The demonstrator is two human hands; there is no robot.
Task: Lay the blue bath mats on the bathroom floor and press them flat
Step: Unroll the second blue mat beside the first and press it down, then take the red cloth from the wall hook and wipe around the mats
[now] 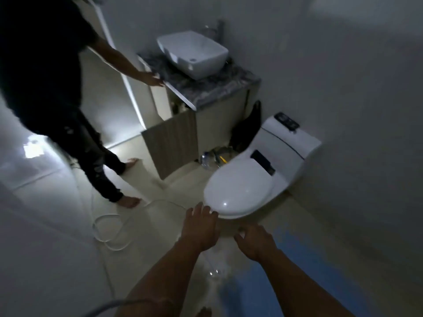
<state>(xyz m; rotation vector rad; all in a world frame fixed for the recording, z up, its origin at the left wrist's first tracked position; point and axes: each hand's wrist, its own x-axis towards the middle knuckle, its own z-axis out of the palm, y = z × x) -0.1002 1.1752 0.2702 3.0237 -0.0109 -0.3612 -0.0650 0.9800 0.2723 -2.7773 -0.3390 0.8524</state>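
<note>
A blue bath mat [297,277] lies on the pale tiled floor at the lower right, in front of the toilet, partly blurred and cut off by the frame's bottom edge. My left hand [200,227] reaches forward with fingers spread, its fingertips at the front rim of the closed toilet lid [238,191]. My right hand [254,241] hangs beside it, palm down and fingers apart, over the floor just left of the mat's far edge. Neither hand holds anything.
Another person in dark clothes [45,76] stands barefoot at the left, one hand on the vanity counter [206,88] with its white basin [194,53]. The cabinet door [174,145] hangs open. A white hose [109,232] coils on the floor. Bottles [212,157] sit beside the toilet.
</note>
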